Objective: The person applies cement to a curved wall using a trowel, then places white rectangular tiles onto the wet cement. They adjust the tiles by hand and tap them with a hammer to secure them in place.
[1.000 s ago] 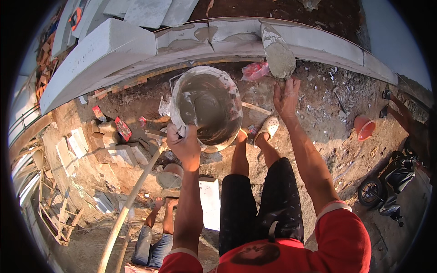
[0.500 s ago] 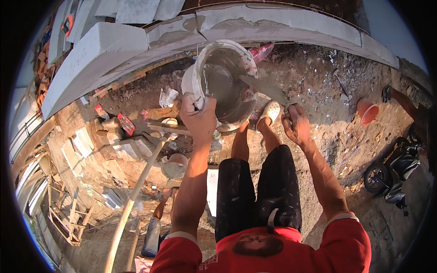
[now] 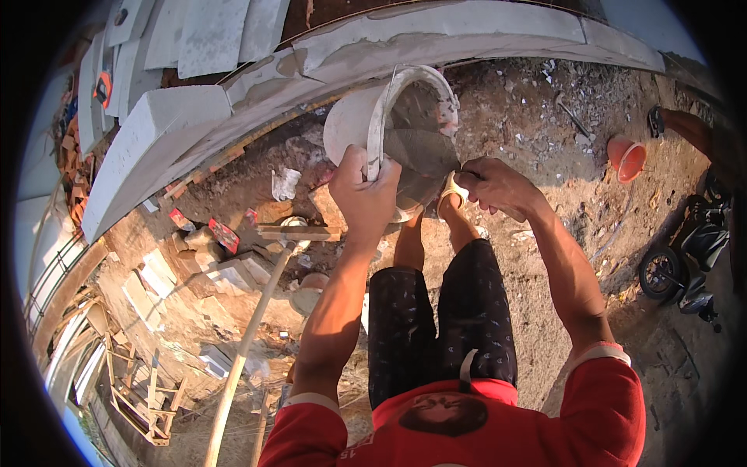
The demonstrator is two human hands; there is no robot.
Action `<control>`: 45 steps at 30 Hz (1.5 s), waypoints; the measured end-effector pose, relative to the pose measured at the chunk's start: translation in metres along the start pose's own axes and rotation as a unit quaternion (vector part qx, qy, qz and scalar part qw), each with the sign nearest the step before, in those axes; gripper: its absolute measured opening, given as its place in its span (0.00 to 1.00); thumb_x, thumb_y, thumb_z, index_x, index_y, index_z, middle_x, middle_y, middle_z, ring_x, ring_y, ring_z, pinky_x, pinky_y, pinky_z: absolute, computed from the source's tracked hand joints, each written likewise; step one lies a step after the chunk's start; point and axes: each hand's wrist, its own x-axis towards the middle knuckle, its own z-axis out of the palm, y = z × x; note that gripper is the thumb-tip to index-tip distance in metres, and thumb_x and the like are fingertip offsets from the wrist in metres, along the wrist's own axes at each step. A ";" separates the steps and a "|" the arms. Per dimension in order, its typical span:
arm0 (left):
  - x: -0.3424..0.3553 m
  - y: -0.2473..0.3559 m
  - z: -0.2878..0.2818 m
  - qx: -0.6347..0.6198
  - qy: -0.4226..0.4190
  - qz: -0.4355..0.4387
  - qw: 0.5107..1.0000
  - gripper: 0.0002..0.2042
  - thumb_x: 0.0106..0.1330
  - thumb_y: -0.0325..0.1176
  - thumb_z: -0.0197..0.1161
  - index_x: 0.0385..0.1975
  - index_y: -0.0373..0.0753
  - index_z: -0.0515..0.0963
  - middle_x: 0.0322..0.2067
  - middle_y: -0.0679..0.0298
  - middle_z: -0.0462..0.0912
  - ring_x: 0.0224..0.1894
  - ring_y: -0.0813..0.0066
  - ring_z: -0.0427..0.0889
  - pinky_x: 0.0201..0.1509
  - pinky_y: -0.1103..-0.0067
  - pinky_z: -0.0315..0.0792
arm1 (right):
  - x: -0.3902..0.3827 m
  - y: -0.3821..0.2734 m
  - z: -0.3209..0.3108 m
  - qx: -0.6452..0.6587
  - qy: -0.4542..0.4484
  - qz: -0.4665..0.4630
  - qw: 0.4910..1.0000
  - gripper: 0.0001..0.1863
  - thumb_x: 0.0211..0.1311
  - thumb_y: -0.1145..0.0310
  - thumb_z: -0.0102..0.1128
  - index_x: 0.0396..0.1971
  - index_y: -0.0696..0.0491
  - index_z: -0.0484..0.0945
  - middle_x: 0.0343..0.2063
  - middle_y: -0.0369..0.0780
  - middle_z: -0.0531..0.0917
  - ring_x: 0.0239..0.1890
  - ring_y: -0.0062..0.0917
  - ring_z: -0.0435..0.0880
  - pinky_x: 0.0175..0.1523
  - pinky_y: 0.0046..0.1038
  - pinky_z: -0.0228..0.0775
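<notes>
My left hand (image 3: 366, 191) is closed on the rim of a whitish bucket (image 3: 348, 124), which is tipped on its side. Wet grey mortar (image 3: 412, 105) coats the bucket's inside. In my right hand (image 3: 502, 187) I grip a trowel (image 3: 424, 153); its handle is mostly hidden by my fingers. The trowel's broad grey blade lies across the bucket's mouth, and how much mortar it carries I cannot tell. Just beyond the bucket runs a low wall of pale blocks (image 3: 443, 35), with grey mortar smeared on its face.
A long wooden pole (image 3: 249, 335) slants up on my left, beside broken block pieces (image 3: 159, 272). To the right are an orange bucket (image 3: 626, 158), a hammer (image 3: 573, 115), another person's leg (image 3: 689, 131) and a motorcycle (image 3: 685, 265). Pale slabs (image 3: 214, 35) lie beyond the wall.
The bucket has tipped further onto its side, its mouth turning toward the right. My right hand has moved left and up, bringing the trowel blade across the mouth.
</notes>
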 end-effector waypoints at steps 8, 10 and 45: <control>0.017 -0.008 0.003 -0.064 0.051 -0.066 0.994 0.09 0.58 0.22 0.66 0.25 0.36 0.70 0.21 0.73 0.72 0.26 0.88 0.66 0.30 0.82 0.64 | -0.002 0.069 -0.008 0.192 0.001 -0.015 0.981 0.20 0.77 0.53 0.57 0.37 0.57 0.81 0.22 0.35 0.77 0.20 0.17 0.75 0.27 0.23 0.68; 0.018 -0.010 0.002 -0.090 0.054 -0.107 0.989 0.08 0.58 0.22 0.66 0.26 0.36 0.71 0.23 0.73 0.74 0.28 0.88 0.67 0.31 0.83 0.65 | 0.010 0.077 -0.013 0.257 0.065 -0.079 0.961 0.17 0.76 0.56 0.57 0.39 0.57 0.81 0.24 0.34 0.78 0.22 0.17 0.75 0.28 0.22 0.67; -0.013 0.002 0.021 -0.121 0.089 -0.111 0.982 0.08 0.61 0.18 0.63 0.27 0.38 0.70 0.25 0.76 0.73 0.29 0.90 0.66 0.34 0.86 0.63 | 0.068 0.103 -0.087 -0.211 0.483 -0.274 0.804 0.15 0.60 0.74 0.69 0.45 0.59 0.76 0.42 0.51 0.76 0.44 0.50 0.77 0.49 0.46 0.72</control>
